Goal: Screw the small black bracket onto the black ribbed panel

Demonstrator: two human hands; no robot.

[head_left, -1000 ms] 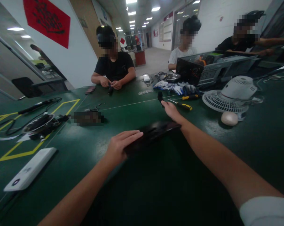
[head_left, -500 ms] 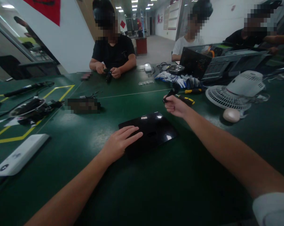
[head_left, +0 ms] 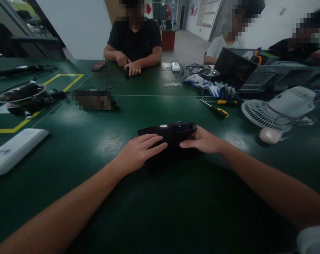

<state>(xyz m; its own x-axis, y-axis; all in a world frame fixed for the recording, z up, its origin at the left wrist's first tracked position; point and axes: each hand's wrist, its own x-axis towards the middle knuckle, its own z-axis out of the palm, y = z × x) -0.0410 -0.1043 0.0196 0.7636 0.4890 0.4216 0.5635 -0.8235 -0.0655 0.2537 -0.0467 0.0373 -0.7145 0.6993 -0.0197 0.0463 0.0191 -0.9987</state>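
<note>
Thumb and fingers of the bare right hand [head_left: 206, 139] are closed around a moulded black piece with small hollows along its upper side [head_left: 187, 128], the thumb on the near side. Bare and loosely spread, the left hand [head_left: 142, 150] lies palm down with its fingers over the left part of a flat, glossy black panel [head_left: 170, 160], pressing rather than clasping. The panel lies on the dark green tabletop [head_left: 176, 215] between the two hands, with the piece over its far right part; it is too dark to tell whether they touch.

Beyond the right hand rests a thin-shafted screwdriver with a yellow-and-black handle [head_left: 215, 108], and farther right stands a white plastic housing with a round slatted grille [head_left: 279, 109], a pale rounded object [head_left: 270, 135] just in front. Across the table sits a person in a black short-sleeved shirt [head_left: 133, 42], hands together on the tabletop
</note>
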